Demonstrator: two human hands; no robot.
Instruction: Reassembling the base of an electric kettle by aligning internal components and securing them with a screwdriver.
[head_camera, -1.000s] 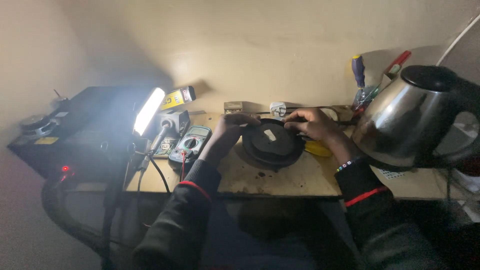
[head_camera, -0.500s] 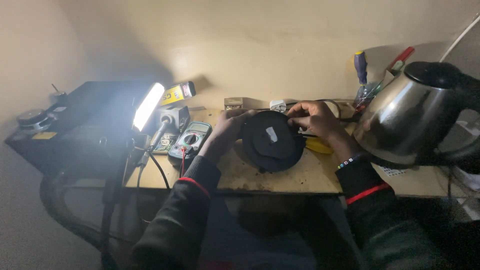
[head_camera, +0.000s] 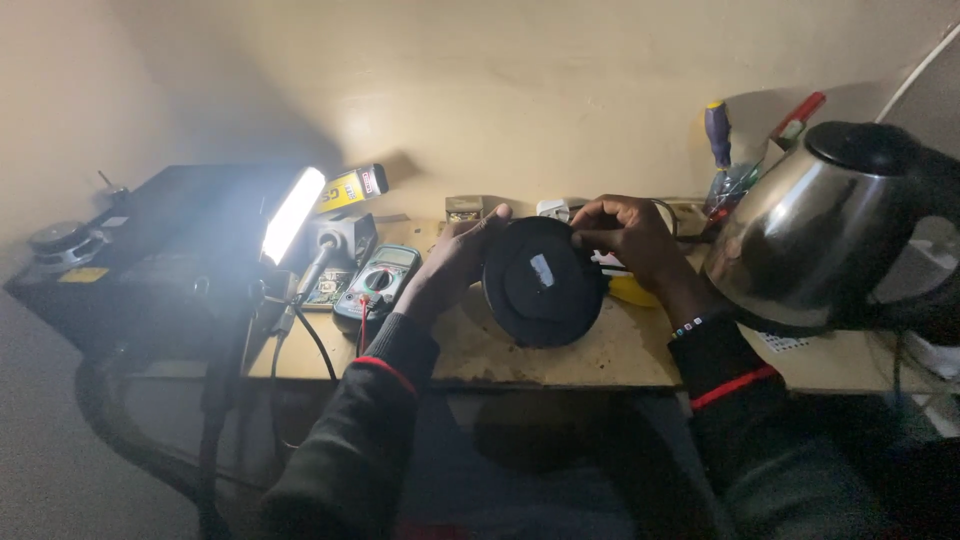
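Observation:
A round black kettle base (head_camera: 542, 285) with a small white label stands tilted up on its edge on the wooden table (head_camera: 600, 355), its underside facing me. My left hand (head_camera: 455, 262) grips its left rim. My right hand (head_camera: 628, 235) holds its upper right rim with the fingers curled over the top. A steel electric kettle (head_camera: 810, 235) with a black lid and handle stands just right of my right hand.
A bright lamp (head_camera: 292, 215) on a stand shines at the left, beside a green multimeter (head_camera: 377, 285) with leads. A black box (head_camera: 140, 255) fills the far left. Screwdrivers (head_camera: 718, 135) stand in a holder by the wall. Something yellow (head_camera: 635, 290) lies behind the base.
The kettle base lay flat on the table a second ago; both hands have tipped it up onto its edge so its underside faces me.

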